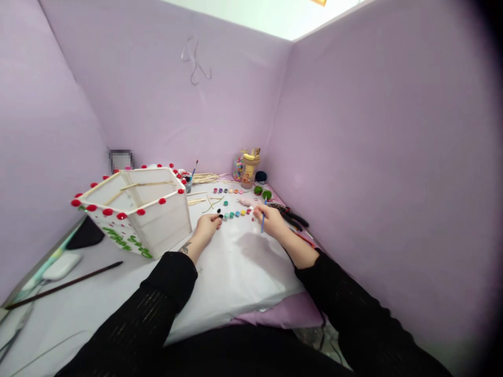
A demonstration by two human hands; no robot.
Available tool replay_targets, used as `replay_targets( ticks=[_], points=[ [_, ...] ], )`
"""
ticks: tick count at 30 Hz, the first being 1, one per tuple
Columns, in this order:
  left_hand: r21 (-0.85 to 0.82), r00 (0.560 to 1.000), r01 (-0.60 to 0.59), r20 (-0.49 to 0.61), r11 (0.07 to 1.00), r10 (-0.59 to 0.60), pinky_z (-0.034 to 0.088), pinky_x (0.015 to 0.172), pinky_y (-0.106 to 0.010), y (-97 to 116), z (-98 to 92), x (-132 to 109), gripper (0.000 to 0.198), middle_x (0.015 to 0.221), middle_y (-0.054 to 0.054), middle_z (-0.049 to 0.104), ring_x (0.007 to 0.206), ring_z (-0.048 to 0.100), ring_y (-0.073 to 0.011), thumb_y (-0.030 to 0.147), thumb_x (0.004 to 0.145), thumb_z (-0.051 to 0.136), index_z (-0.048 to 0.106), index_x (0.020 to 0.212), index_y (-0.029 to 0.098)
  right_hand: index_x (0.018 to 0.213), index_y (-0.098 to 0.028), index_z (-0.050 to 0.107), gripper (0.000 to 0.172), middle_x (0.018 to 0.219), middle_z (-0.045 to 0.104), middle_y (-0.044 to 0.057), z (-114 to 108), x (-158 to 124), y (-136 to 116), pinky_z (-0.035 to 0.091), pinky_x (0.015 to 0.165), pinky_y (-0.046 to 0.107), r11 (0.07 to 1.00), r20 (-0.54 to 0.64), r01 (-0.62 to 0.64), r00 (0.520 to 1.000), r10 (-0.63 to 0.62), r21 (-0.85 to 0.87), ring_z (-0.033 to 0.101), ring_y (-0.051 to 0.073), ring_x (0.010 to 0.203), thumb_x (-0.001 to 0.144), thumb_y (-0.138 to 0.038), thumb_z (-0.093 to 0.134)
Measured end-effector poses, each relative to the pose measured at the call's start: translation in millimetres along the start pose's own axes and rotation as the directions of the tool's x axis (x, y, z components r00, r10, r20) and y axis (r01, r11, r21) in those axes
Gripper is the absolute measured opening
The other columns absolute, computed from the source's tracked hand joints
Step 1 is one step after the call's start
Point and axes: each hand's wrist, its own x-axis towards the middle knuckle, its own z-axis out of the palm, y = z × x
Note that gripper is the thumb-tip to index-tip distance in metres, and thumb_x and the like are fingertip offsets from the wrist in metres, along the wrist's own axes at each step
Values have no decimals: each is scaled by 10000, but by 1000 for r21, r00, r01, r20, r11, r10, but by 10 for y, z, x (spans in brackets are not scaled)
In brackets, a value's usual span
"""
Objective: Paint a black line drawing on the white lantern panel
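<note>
The right hand (268, 220) holds a slim blue brush (262, 225) in a tight pinch of thumb and fingers, the shaft showing above and below the grip. The brush's long axis runs almost straight up and down in the view, its upper end leaning slightly right; which end bears the bristles is too small to tell. The left hand (208, 228) has its fingertips drawn narrowly together at the black pot (220, 216); whether they clasp it, I cannot tell. A row of paint pots (237, 214) spans the space between the two grips. Bare white sheet (236, 277) lies open on the near side of both, reaching the table's front edge. Pliers (293, 215) lie just right of the right grip, with the lilac wall (377, 157) beyond. A box frame (163, 230) stands close left of the left hand.
</note>
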Motion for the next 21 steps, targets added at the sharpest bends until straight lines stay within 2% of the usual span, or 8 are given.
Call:
replay_targets(
  ticks=[3, 5, 8, 11, 13, 17, 19, 21],
  points=[
    [-7, 999, 42, -11, 999, -42, 642, 813, -388, 0, -16, 5, 242, 1114, -49, 751, 922, 739, -195, 348, 989, 723, 704, 1147, 166, 811, -219, 761, 67, 845, 795, 58, 126, -2, 81, 546, 890, 371, 993, 19, 11, 1000, -9, -115, 714, 234, 871, 846, -232, 705],
    [-21, 998, 57, -20, 998, -58, 643, 837, -404, 16, -20, -4, 251, 1147, -57, 746, 958, 740, -205, 343, 991, 721, 699, 1169, 168, 985, -230, 792, 184, 956, 818, 69, 139, 16, 130, 550, 924, 375, 985, 4, 23, 1000, -23, -173, 735, 234, 951, 883, -193, 643],
    [-41, 997, 68, -30, 997, -70, 642, 866, -423, 60, -24, -36, 270, 1191, -66, 739, 1003, 739, -218, 339, 992, 719, 691, 1202, 171, 1162, -205, 759, 323, 936, 807, 65, 74, 72, 192, 566, 894, 371, 965, -45, 30, 998, -43, -262, 737, 214, 905, 967, -167, 504],
    [-43, 997, 66, -42, 997, -68, 640, 878, -431, 106, -39, -82, 272, 1190, -67, 742, 1009, 740, -221, 343, 993, 719, 693, 1202, 171, 1189, -164, 728, 264, 966, 782, 66, 25, 174, 242, 585, 872, 380, 934, -54, 35, 997, -58, -355, 728, 199, 883, 1020, -201, 528],
    [-31, 997, 47, -65, 998, -49, 634, 891, -439, 128, -60, -121, 266, 1176, -63, 747, 1009, 741, -223, 353, 990, 721, 700, 1181, 169, 1190, -159, 705, 221, 1066, 762, 66, 37, 269, 271, 605, 884, 398, 910, -4, 56, 998, -63, -412, 730, 196, 936, 1038, -288, 610],
    [19, 987, -63, -146, 998, 66, 625, 858, -417, 186, -94, -320, 266, 1119, -52, 749, 945, 734, -206, 395, 992, 711, 703, 1143, 175, 1212, -175, 689, 271, 1220, 722, 80, 123, 469, 331, 617, 942, 444, 842, 167, 131, 985, -49, -524, 718, 218, 1060, 1025, -370, 670],
    [59, 967, -162, -192, 985, 170, 612, 761, -371, 271, -77, -564, 264, 1023, -32, 730, 819, 705, -175, 403, 1002, 686, 684, 1135, 175, 1259, -185, 677, 297, 1295, 698, 94, 173, 545, 364, 607, 977, 468, 800, 249, 178, 968, -38, -573, 702, 238, 1125, 1022, -364, 675],
    [113, 907, -331, -235, 937, 348, 580, 727, -357, 403, -18, -938, 231, 1011, -38, 698, 807, 674, -178, 388, 999, 658, 659, 1098, 179, 1294, -190, 663, 326, 1345, 676, 103, 224, 599, 397, 599, 997, 485, 762, 318, 224, 948, -26, -608, 688, 252, 1166, 1018, -361, 679]
  ],
)
